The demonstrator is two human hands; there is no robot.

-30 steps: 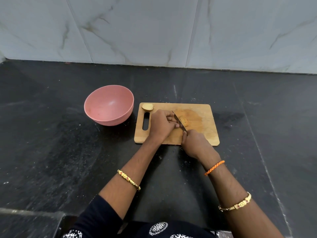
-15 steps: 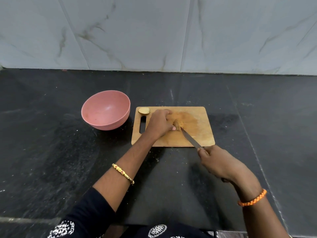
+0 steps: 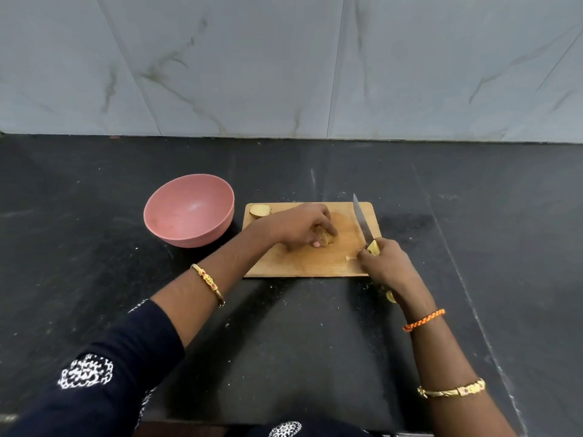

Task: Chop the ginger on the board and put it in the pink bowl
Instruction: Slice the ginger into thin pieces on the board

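Note:
A wooden chopping board (image 3: pixel 303 263) lies on the black counter. My left hand (image 3: pixel 303 227) curls over a brown piece of ginger (image 3: pixel 325 238) in the board's middle and holds it down. A cut slice of ginger (image 3: pixel 260 211) lies at the board's far left corner. My right hand (image 3: pixel 386 268) grips the yellow handle of a knife (image 3: pixel 362 223) at the board's right side, blade pointing away from me and raised off the ginger. A small pale chip (image 3: pixel 348 258) lies beside the knife hand. The pink bowl (image 3: pixel 189 212) stands left of the board and looks empty.
The black stone counter (image 3: pixel 315 342) runs from the marble wall tiles (image 3: pixel 284 64) to the front edge near my body. Small specks are scattered over it around the board.
My right hand has drawn the knife back from the ginger, then swung it up to the board's right side, blade pointing away. My left hand stays on the ginger.

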